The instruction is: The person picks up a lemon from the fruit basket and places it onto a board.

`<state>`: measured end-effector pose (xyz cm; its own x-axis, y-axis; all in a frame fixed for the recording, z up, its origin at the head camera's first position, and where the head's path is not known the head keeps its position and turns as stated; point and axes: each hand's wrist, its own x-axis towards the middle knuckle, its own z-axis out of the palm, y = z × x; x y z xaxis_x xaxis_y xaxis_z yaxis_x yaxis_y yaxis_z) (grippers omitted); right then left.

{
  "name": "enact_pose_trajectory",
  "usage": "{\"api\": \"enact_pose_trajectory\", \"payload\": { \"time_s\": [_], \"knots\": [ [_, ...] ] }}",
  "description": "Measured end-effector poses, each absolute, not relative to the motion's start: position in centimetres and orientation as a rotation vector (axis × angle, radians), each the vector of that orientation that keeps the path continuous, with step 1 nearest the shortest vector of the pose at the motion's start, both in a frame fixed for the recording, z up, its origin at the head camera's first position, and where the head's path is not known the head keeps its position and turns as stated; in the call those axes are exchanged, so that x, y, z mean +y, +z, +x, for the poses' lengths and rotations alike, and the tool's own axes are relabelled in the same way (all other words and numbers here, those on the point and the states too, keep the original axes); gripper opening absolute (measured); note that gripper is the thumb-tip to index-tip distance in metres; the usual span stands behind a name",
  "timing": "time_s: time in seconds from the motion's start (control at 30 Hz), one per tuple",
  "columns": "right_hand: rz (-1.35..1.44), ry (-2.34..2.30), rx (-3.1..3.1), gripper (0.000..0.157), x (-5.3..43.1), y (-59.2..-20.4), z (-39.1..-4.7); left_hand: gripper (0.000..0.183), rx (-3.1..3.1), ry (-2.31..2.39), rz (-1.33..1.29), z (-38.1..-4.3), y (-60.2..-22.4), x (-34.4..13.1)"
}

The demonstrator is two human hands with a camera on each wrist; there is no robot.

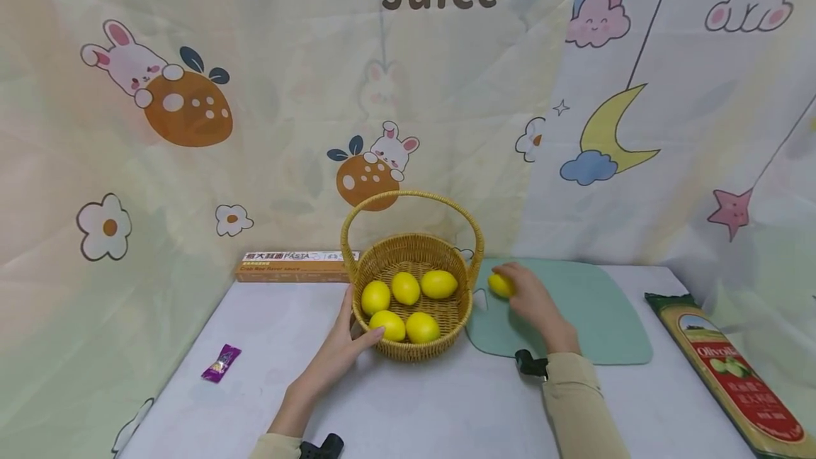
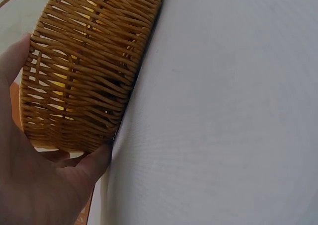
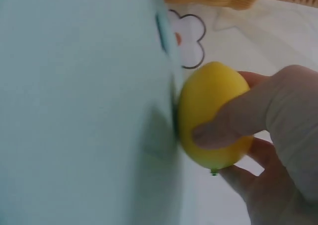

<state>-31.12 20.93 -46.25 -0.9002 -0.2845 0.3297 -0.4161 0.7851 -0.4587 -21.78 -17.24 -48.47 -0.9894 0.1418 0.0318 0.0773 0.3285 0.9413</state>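
A woven wicker basket (image 1: 414, 354) with a tall hoop handle stands on the table and has several yellow lemons (image 1: 405, 289) inside. My left hand (image 1: 341, 346) grips its left side, the thumb over the front rim in the head view. The left wrist view shows the fingers against the basket's weave (image 2: 89, 61). Right of the basket, my right hand (image 1: 534, 307) holds another lemon (image 1: 500, 285) over the pale green cutting board (image 1: 593, 324). In the right wrist view, thumb and fingers pinch this lemon (image 3: 206, 106), close to the board's surface (image 3: 84, 106).
A long pasta box (image 1: 290, 269) lies behind and left of the basket. On the left of the table is a small purple candy packet (image 1: 222, 363). A long red and green food packet (image 1: 733, 374) lies along the right edge. A printed curtain (image 1: 287, 91) hangs behind the table.
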Motion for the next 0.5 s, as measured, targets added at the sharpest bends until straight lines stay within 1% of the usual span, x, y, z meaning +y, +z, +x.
{"api": "enact_pose_trajectory", "payload": {
  "time_s": [0.27, 0.5],
  "knots": [
    [0.493, 0.825, -2.689, 0.070, 21.25, -46.94, -31.51, 0.106, 2.522, 1.777, 0.211, -21.85, -48.34, -17.28],
    [0.490, 0.856, -2.726, 0.069, 21.32, -46.38, -31.25, 0.107, 2.516, 1.775, 0.199, -21.84, -48.43, -17.23]
  ]
}}
